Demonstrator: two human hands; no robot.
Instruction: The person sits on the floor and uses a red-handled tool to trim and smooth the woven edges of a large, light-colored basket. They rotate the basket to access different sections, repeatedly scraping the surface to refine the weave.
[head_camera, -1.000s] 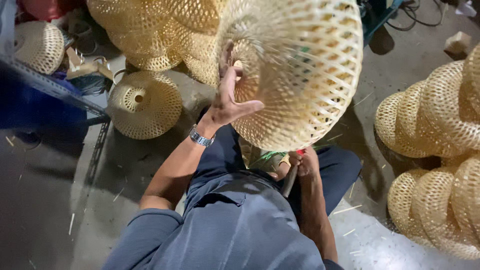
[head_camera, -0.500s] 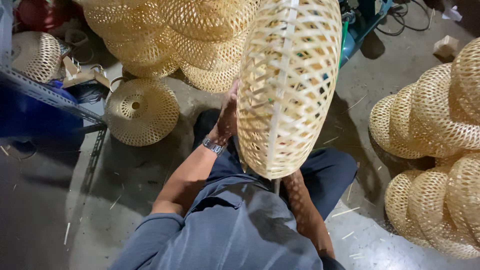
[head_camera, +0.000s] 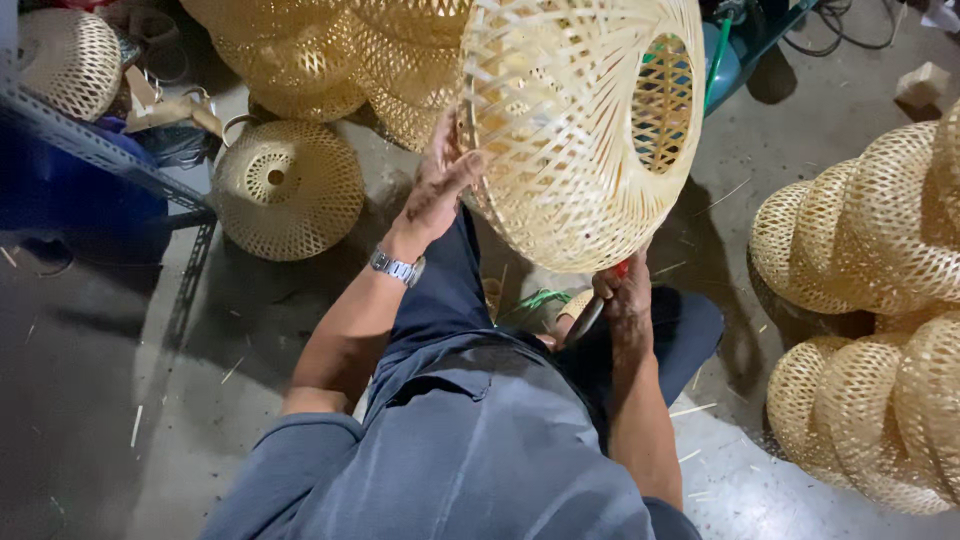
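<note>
Your left hand (head_camera: 437, 185) grips the woven bamboo shade (head_camera: 580, 125) by its rim, raised over your lap, while your right hand (head_camera: 622, 295) clutches a red-handled tool (head_camera: 590, 312) beneath it — one slip could snap those thin strips.

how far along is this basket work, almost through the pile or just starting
Done, apparently: woven bamboo shades stacked at the right and heaped at the top, though finished and waiting pieces cannot be told apart. In hand: the left hand steadies a big woven shade while the right hand grips a tool beneath it. Possibly left: one shade on the floor.
</note>
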